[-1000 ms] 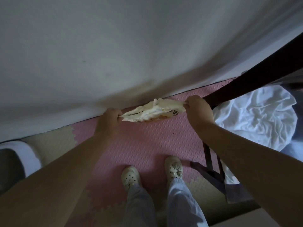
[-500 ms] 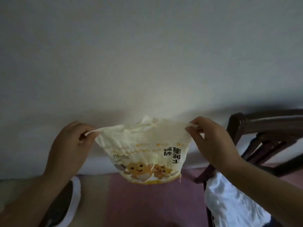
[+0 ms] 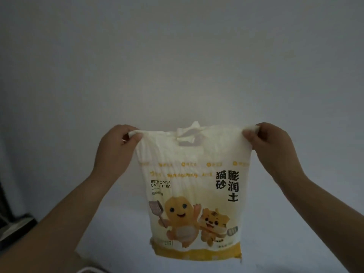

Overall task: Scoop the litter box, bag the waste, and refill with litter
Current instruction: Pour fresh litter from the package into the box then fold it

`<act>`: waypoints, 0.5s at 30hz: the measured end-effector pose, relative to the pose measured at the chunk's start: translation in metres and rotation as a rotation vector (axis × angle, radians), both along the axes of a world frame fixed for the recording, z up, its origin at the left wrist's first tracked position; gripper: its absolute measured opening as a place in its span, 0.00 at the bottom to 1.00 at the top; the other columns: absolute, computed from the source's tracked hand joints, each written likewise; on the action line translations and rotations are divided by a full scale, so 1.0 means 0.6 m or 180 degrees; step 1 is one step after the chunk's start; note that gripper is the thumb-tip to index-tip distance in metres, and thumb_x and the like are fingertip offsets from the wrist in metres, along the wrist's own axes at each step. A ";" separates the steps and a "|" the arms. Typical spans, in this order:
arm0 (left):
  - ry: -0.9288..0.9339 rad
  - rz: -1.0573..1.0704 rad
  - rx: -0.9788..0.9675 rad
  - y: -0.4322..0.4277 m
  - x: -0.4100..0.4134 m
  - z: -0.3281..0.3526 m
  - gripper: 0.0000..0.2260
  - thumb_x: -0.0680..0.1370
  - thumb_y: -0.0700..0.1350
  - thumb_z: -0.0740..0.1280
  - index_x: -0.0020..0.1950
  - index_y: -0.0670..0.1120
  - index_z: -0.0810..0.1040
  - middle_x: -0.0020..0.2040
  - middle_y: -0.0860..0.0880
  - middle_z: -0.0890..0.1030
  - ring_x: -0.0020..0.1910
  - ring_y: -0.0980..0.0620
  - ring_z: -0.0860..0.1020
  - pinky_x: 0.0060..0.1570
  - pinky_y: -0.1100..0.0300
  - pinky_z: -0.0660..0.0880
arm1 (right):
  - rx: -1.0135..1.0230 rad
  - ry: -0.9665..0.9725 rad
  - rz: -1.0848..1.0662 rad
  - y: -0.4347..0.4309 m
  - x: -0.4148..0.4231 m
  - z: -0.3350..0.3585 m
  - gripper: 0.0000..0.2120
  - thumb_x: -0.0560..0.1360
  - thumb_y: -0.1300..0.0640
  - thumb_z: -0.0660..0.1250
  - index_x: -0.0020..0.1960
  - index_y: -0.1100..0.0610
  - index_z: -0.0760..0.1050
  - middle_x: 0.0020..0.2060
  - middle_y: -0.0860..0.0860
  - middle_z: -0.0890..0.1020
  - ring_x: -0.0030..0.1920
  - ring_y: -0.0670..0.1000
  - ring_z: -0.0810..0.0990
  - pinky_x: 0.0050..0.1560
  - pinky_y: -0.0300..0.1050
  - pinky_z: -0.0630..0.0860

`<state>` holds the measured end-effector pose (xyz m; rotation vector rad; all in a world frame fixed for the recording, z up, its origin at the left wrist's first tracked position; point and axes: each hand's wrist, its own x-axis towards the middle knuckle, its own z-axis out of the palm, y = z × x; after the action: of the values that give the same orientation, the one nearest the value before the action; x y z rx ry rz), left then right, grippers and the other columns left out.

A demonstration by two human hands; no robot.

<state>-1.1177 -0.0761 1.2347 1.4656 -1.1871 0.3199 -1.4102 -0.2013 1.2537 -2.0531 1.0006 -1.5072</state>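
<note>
A pale yellow cat litter bag [image 3: 194, 194] hangs flat and limp in front of a white wall, printed with two cartoon animals, a scoop and "Bentonite Cat Litter". A cut-out handle shows at its top middle. My left hand [image 3: 116, 152] pinches the bag's top left corner. My right hand [image 3: 269, 150] pinches the top right corner. Both arms are raised and the bag's top edge is stretched between them. The litter box is out of view.
A plain white wall [image 3: 177, 66] fills nearly the whole view. A dark object [image 3: 13, 227] sits at the lower left edge. A thin pale curved edge [image 3: 88, 269] shows at the bottom.
The bag was crumpled low near the floor a second ago; both hands have lifted it and it now hangs unfolded at full length. The view has tilted up from the floor to the wall.
</note>
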 end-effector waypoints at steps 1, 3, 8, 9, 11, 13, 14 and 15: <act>0.0046 0.0040 -0.0033 0.015 0.013 0.012 0.02 0.77 0.44 0.67 0.46 0.49 0.80 0.44 0.52 0.80 0.41 0.57 0.76 0.42 0.65 0.70 | -0.0039 -0.0077 0.0046 0.007 0.020 0.012 0.15 0.77 0.51 0.64 0.42 0.63 0.75 0.39 0.59 0.81 0.42 0.59 0.79 0.41 0.51 0.75; 0.0127 0.0132 -0.0082 0.047 0.042 0.029 0.03 0.77 0.44 0.67 0.46 0.50 0.80 0.44 0.53 0.80 0.41 0.57 0.76 0.41 0.65 0.70 | -0.0041 -0.0211 0.0142 0.025 0.063 0.029 0.16 0.77 0.51 0.64 0.41 0.64 0.74 0.39 0.60 0.80 0.38 0.59 0.77 0.39 0.50 0.74; 0.0401 0.0339 -0.0034 0.136 0.121 0.026 0.04 0.78 0.43 0.67 0.46 0.47 0.81 0.43 0.51 0.81 0.40 0.54 0.77 0.41 0.62 0.71 | 0.0088 -0.0318 0.0363 0.080 0.183 0.025 0.17 0.77 0.53 0.64 0.40 0.67 0.70 0.32 0.56 0.72 0.33 0.50 0.69 0.33 0.44 0.65; 0.0520 0.0372 -0.0027 0.153 0.138 0.021 0.04 0.78 0.43 0.67 0.45 0.46 0.81 0.42 0.50 0.81 0.39 0.55 0.77 0.40 0.63 0.71 | 0.0105 -0.0319 0.0400 0.094 0.210 0.018 0.17 0.77 0.53 0.64 0.40 0.67 0.69 0.32 0.55 0.71 0.32 0.50 0.68 0.33 0.44 0.65; 0.0764 0.0446 -0.0022 0.187 0.173 0.011 0.04 0.78 0.43 0.67 0.44 0.48 0.80 0.41 0.51 0.81 0.36 0.59 0.76 0.36 0.69 0.71 | 0.0129 -0.0343 0.0482 0.121 0.263 0.001 0.18 0.77 0.53 0.64 0.39 0.68 0.68 0.31 0.54 0.70 0.32 0.50 0.66 0.33 0.44 0.64; 0.0955 0.0489 -0.0025 0.221 0.209 0.001 0.04 0.78 0.44 0.66 0.45 0.48 0.81 0.41 0.50 0.82 0.37 0.59 0.77 0.37 0.69 0.71 | 0.0166 -0.0408 0.0590 0.148 0.318 -0.018 0.18 0.77 0.53 0.65 0.39 0.68 0.68 0.31 0.54 0.70 0.32 0.49 0.66 0.32 0.43 0.65; 0.0995 0.0509 -0.0020 0.238 0.224 -0.004 0.05 0.78 0.44 0.66 0.46 0.46 0.81 0.42 0.49 0.82 0.38 0.57 0.77 0.38 0.66 0.72 | 0.0205 -0.0447 0.0647 0.162 0.343 -0.027 0.17 0.77 0.54 0.65 0.40 0.68 0.69 0.31 0.55 0.71 0.32 0.49 0.67 0.32 0.43 0.66; 0.0999 0.0540 -0.0004 0.255 0.240 -0.009 0.05 0.78 0.44 0.66 0.46 0.46 0.81 0.42 0.48 0.82 0.39 0.54 0.78 0.39 0.64 0.72 | 0.0254 -0.0489 0.0711 0.176 0.369 -0.036 0.17 0.77 0.54 0.65 0.40 0.67 0.70 0.31 0.54 0.72 0.32 0.49 0.68 0.33 0.43 0.66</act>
<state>-0.9736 0.0771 1.2296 1.5538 -0.8142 0.1959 -1.1889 -0.0959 1.2318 -1.8914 0.7345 -1.4585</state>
